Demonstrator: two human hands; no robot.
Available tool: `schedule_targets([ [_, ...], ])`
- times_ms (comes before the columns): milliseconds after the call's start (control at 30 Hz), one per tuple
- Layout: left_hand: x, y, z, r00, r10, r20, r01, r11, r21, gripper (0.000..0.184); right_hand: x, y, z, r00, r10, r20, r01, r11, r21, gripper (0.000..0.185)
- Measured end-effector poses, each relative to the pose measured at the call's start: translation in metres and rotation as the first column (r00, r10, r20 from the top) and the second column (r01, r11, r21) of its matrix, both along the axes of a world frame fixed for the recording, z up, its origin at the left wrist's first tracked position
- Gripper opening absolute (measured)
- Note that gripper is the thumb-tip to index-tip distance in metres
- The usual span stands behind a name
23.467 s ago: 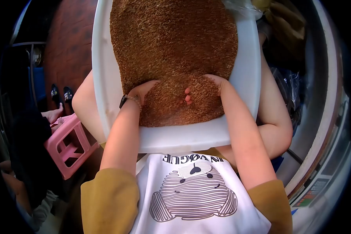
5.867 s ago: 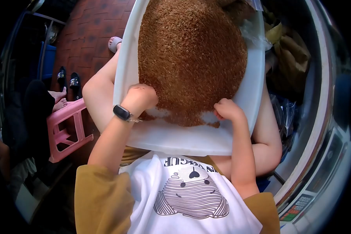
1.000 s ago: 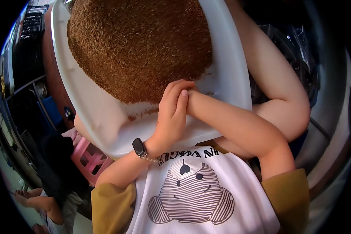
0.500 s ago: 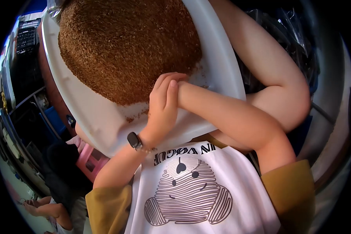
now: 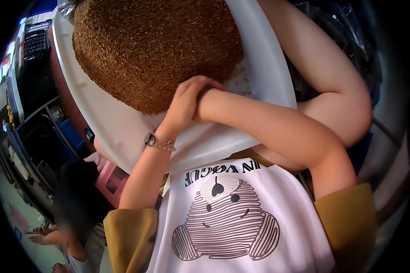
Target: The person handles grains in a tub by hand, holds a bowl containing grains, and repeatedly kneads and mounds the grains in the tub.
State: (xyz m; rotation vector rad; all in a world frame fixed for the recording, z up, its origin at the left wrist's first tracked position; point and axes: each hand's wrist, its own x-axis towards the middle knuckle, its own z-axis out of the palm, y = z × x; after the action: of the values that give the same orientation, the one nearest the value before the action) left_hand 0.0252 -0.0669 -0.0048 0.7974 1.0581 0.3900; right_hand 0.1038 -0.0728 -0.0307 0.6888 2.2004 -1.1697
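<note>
A large heap of brown, coarse, flaky shreds (image 5: 155, 50) fills much of a white plastic tray (image 5: 269, 68) in front of me. At the heap's near edge, my left hand (image 5: 184, 100) lies over my right hand, its fingers wrapped across the back of it. My right hand (image 5: 206, 107) comes in from the right under the left one, and its fingers are mostly hidden. Whether they press into the shreds, I cannot tell. A watch (image 5: 149, 139) and a beaded bracelet (image 5: 165, 144) sit on my left wrist.
A pink plastic stool (image 5: 110, 179) stands left of the tray. Another person's hand (image 5: 42, 234) shows at the lower left. Black crates (image 5: 36, 38) are stacked at the upper left, and clear plastic bags (image 5: 339, 27) lie at the upper right. Loose crumbs dot the tray.
My left hand has rolled further over the right one, turning the watch sideways. Both hands sit slightly higher in view. The tray and heap have shifted slightly right and up in view.
</note>
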Motion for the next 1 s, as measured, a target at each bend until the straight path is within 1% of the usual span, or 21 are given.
schedule_targets([
  [100,-0.013,0.001,-0.004,0.895,0.424,-0.141,-0.445,0.872,-0.204,0.03,-0.004,0.008,0.002,0.995,-0.104,-0.006,0.104,0.994,0.023,0.03],
  [167,-0.024,0.001,0.002,0.864,0.485,-0.135,-0.502,0.85,-0.16,0.028,0.002,0.015,0.018,0.963,-0.255,0.081,0.257,0.966,-0.013,0.03],
  [233,-0.034,-0.001,0.008,0.881,0.45,-0.148,-0.449,0.893,0.039,0.028,0.009,0.024,0.031,0.898,-0.401,0.182,0.416,0.908,-0.05,0.029],
  [267,-0.036,-0.003,0.012,0.887,0.434,-0.156,-0.416,0.899,0.138,0.028,0.011,0.027,0.023,0.862,-0.491,0.129,0.507,0.847,-0.161,0.025],
  [300,-0.037,-0.007,0.017,0.897,0.415,-0.149,-0.381,0.9,0.213,0.028,0.011,0.029,0.016,0.763,-0.608,0.218,0.638,0.656,-0.403,0.023],
  [333,-0.038,-0.01,0.023,0.907,0.396,-0.144,-0.345,0.894,0.287,0.027,0.009,0.03,0.01,0.653,-0.677,0.339,0.708,0.387,-0.591,0.023],
  [367,-0.038,-0.011,0.028,0.916,0.376,-0.139,-0.307,0.881,0.36,0.027,0.008,0.03,0.005,0.544,-0.69,0.478,0.708,0.071,-0.703,0.024],
  [400,-0.036,-0.012,0.032,0.931,0.326,-0.162,-0.22,0.858,0.464,0.027,0.007,0.028,0.002,0.521,-0.712,0.471,0.583,-0.106,-0.805,0.025],
  [467,-0.03,-0.013,0.044,0.945,0.236,-0.225,-0.04,0.767,0.64,0.026,0.009,0.03,-0.002,0.423,-0.78,0.46,0.378,-0.309,-0.872,0.026],
  [500,-0.025,-0.017,0.049,0.937,0.286,-0.2,-0.082,0.738,0.669,0.024,0.01,0.03,-0.003,0.37,-0.805,0.464,0.255,-0.392,-0.884,0.027],
  [533,-0.018,-0.021,0.055,0.926,0.335,-0.175,-0.124,0.706,0.697,0.023,0.011,0.031,0.002,0.226,-0.808,0.545,0.274,-0.484,-0.831,0.028],
  [567,-0.014,-0.023,0.061,0.912,0.382,-0.148,-0.163,0.67,0.724,0.021,0.01,0.034,0.006,0.155,-0.809,0.568,0.321,-0.502,-0.803,0.028],
  [633,-0.024,-0.021,0.062,0.933,0.255,-0.255,0.015,0.68,0.733,0.018,0.007,0.038,0.014,0.01,-0.805,0.593,0.405,-0.539,-0.738,0.027],
  [667,-0.045,-0.022,0.05,0.94,0.119,-0.321,0.126,0.751,0.648,0.018,0.003,0.037,0.013,0.03,-0.872,0.489,0.427,-0.432,-0.795,0.025],
  [700,-0.056,-0.02,0.047,0.928,-0.022,-0.371,0.24,0.799,0.552,0.018,0.001,0.034,0.014,0.061,-0.913,0.402,0.452,-0.334,-0.827,0.027],
  [733,-0.061,-0.022,0.046,0.927,-0.152,-0.342,0.259,0.921,0.292,0.018,-0.005,0.03,0.009,0.117,-0.947,0.3,0.488,-0.208,-0.848,0.028],
  [767,-0.063,-0.02,0.044,0.924,-0.271,-0.269,0.309,0.945,0.11,0.017,-0.011,0.027,0.006,0.177,-0.964,0.197,0.515,-0.08,-0.853,0.029],
  [833,-0.063,-0.015,0.035,0.891,-0.449,-0.061,0.423,0.873,-0.244,0.018,-0.014,0.022,0.016,0.229,-0.918,0.323,0.481,-0.182,-0.858,0.029],
  [900,-0.054,-0.007,0.027,0.787,-0.615,-0.053,0.575,0.761,-0.301,0.021,-0.019,0.012,0.005,0.301,-0.926,0.228,0.463,-0.067,-0.884,0.033],
  [967,-0.033,0.011,0.035,0.696,-0.715,-0.059,0.659,0.67,-0.344,0.022,-0.007,0.019,0.022,0.573,-0.819,0.031,0.521,0.335,-0.785,0.041],
  [1000,-0.035,0.01,0.011,0.681,-0.73,0.058,0.698,0.624,-0.352,0.023,-0.01,0.015,0.01,0.559,-0.829,-0.015,0.527,0.369,-0.766,0.047],
])
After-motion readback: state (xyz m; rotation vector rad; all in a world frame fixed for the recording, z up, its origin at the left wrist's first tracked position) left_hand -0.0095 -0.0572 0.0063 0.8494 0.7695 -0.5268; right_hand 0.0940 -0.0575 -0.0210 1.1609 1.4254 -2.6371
